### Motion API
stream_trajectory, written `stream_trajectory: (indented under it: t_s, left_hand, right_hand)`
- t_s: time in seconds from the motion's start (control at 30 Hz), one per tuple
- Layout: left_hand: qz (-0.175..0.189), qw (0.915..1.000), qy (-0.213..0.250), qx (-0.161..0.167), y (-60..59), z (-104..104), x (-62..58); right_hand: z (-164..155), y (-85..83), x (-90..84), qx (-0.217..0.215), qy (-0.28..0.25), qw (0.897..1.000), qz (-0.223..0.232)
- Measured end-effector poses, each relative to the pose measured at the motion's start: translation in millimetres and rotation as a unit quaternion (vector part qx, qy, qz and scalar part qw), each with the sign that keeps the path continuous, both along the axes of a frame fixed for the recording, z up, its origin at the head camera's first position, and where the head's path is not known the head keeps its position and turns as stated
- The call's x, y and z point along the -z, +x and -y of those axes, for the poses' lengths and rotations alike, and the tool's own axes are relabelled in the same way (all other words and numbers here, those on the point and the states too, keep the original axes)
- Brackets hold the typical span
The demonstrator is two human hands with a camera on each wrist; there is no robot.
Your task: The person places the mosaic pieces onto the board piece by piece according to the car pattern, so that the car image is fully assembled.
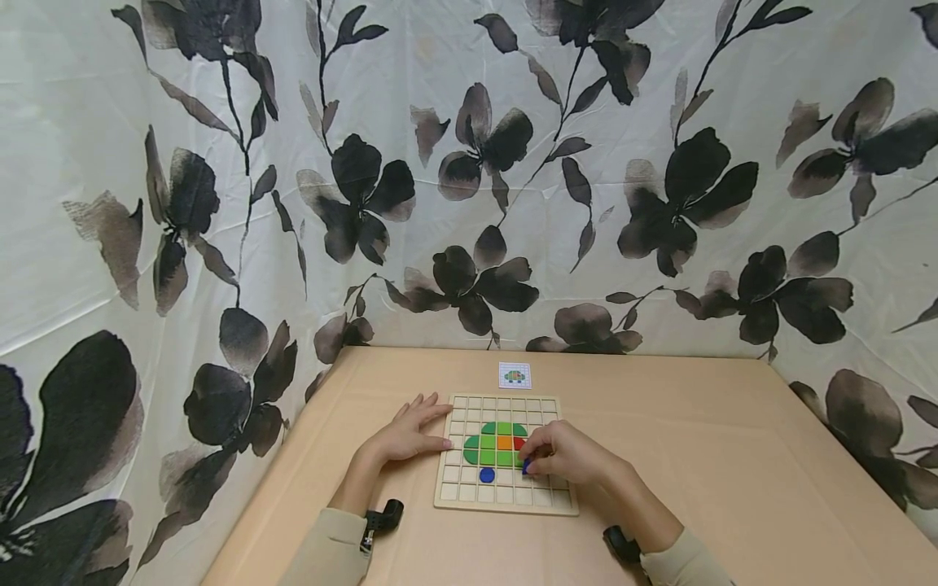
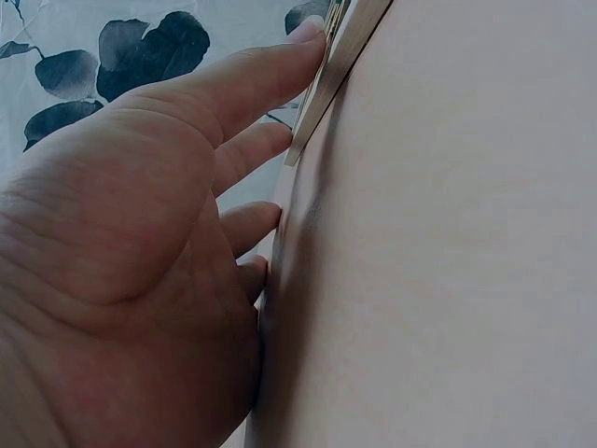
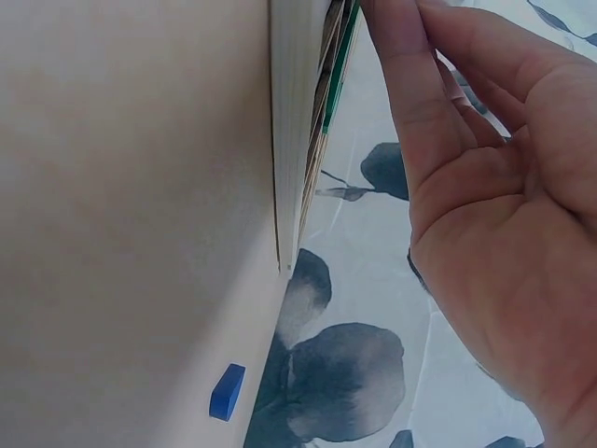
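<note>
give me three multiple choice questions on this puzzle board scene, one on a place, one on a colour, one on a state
1. Where does the small pattern card lie?
A. on the table beyond the grid board
B. under the left hand
C. inside the board

2. What colour is the round piece in the board's lower rows?
A. red
B. blue
C. orange

3. How does the left hand lie?
A. clenched in a fist
B. lifted off the table
C. fingers straight, at the board's left edge

Answers: 1 A, the card sits past the board's far edge. 2 B, the disc is plainly blue. 3 C, the left wrist view shows straight fingers against the board's edge.
</note>
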State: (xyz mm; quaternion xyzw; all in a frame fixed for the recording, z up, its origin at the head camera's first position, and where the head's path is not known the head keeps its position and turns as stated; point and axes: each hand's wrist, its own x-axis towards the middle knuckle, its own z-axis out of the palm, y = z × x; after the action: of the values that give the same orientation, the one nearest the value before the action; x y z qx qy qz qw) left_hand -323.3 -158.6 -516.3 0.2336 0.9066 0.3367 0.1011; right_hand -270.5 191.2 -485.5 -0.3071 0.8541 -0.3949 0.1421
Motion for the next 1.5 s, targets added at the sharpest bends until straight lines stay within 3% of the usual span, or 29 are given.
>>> stream_trajectory:
  t_s: [0.3, 0.6, 0.9, 1.33, 1.5]
  left_hand:
    - [0.003, 1.0000, -0.003, -0.004, 0.1, -0.1, 0.2]
    - [0.001, 1.0000, -0.005, -0.001, 0.1, -0.9, -0.2]
    - [0.000, 1.0000, -0.005, -0.003, 0.2, -1.0, -0.6]
    - [0.004, 1.0000, 0.002, -0.004, 0.5, -1.3, -2.1]
    - [0.007, 1.0000, 0.002, -0.004, 0.8, -1.3, -2.0]
  right_hand:
    - [4.5, 3.7, -2.6, 0.003, 0.014, 1.000, -0.004]
    - [9.4, 5.8, -2.7, 0.008, 0.059, 0.997, -0.048]
    - [10.5, 5.4, -1.5, -0.022, 0.054, 0.997, -0.057]
    - [11.9, 4.9, 2.0, -0.018, 0.093, 0.991, -0.099]
    - [11.9, 4.2, 1.9, -0.018, 0.097, 0.990, -0.096]
